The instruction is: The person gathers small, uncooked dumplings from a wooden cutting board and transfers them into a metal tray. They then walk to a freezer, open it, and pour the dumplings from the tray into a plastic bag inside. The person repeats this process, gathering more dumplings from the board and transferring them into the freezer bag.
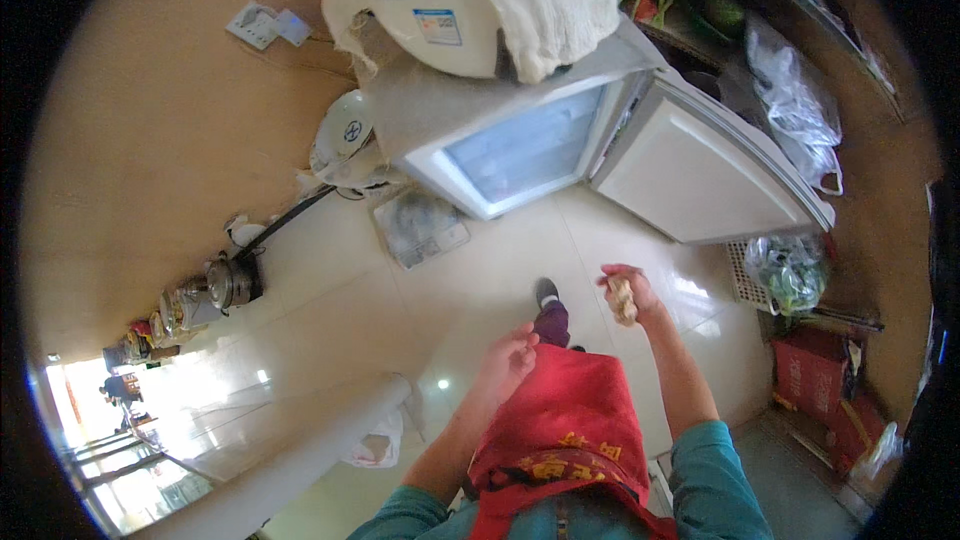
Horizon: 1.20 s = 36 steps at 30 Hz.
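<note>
My right hand [634,286] grips a pale tan, knobbly piece [622,300], perhaps a ginger root, and hangs over the tiled floor. My left hand [510,360] holds nothing, its fingers loosely bent beside the red apron [566,420] that I wear. Ahead stands a white refrigerator [450,109] whose lower door [697,172] is swung out to the right. Its lit lower compartment [529,142] faces me, the inside too blurred to make out. A white cloth [562,7] drapes over its upper part, which bears a label. Both hands are apart from the refrigerator.
A clear plastic box [420,225] lies on the floor left of the refrigerator, near a white bowl [345,131]. Bagged greens [787,270] sit in a basket [746,277] at right, with red cartons [814,375] below. A pot [225,281] stands along the left wall.
</note>
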### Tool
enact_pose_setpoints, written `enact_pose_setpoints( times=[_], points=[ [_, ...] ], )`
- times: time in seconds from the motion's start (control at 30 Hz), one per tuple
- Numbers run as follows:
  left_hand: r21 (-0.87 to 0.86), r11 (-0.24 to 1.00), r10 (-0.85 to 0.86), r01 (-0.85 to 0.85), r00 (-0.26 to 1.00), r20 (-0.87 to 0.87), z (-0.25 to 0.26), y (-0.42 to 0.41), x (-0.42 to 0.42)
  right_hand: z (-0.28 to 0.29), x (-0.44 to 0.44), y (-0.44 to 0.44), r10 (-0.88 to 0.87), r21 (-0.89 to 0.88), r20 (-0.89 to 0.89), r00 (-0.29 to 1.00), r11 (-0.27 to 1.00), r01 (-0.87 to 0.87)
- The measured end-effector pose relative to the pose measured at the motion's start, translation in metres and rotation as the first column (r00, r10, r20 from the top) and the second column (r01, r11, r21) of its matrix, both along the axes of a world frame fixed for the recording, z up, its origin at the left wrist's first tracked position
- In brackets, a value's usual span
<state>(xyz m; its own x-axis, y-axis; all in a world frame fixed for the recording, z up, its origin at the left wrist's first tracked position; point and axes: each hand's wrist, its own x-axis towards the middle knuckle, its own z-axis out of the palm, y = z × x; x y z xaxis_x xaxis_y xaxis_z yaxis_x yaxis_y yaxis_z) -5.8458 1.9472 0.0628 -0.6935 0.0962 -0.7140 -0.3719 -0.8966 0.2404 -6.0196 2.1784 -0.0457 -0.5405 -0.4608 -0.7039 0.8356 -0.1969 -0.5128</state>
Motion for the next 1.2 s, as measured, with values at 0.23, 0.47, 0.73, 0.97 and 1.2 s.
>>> enact_pose_setpoints(
  times=[0.23,0.47,0.73,0.97,1.2],
  points=[
    [0.011,0.969,0.246,-0.246,0.965,-0.094,-0.031,-0.016,-0.093,-0.062,-0.154,-0.137,0.024,-0.216,0.118,0.993,0.976,0.003],
    [0.031,0.931,0.359,-0.363,0.93,0.081,-0.082,0.004,-0.085,-0.116,-0.242,-0.221,-0.251,-0.268,0.154,0.956,0.92,0.285],
    [-0.144,0.927,0.372,-0.347,0.9,0.227,-0.098,0.01,-0.094,-0.165,-0.238,-0.208,-0.123,-0.504,0.266,0.956,0.828,0.247],
    [-0.532,0.838,0.205,-0.121,0.973,0.102,-0.102,-0.033,-0.161,-0.176,-0.179,-0.16,-0.17,-0.42,0.309,0.936,0.858,0.295],
    [-0.958,0.246,-0.113,0.147,0.986,0.122,-0.129,-0.064,-0.23,-0.137,-0.129,-0.132,-0.213,-0.263,0.226,0.951,0.926,0.27]
  ],
)
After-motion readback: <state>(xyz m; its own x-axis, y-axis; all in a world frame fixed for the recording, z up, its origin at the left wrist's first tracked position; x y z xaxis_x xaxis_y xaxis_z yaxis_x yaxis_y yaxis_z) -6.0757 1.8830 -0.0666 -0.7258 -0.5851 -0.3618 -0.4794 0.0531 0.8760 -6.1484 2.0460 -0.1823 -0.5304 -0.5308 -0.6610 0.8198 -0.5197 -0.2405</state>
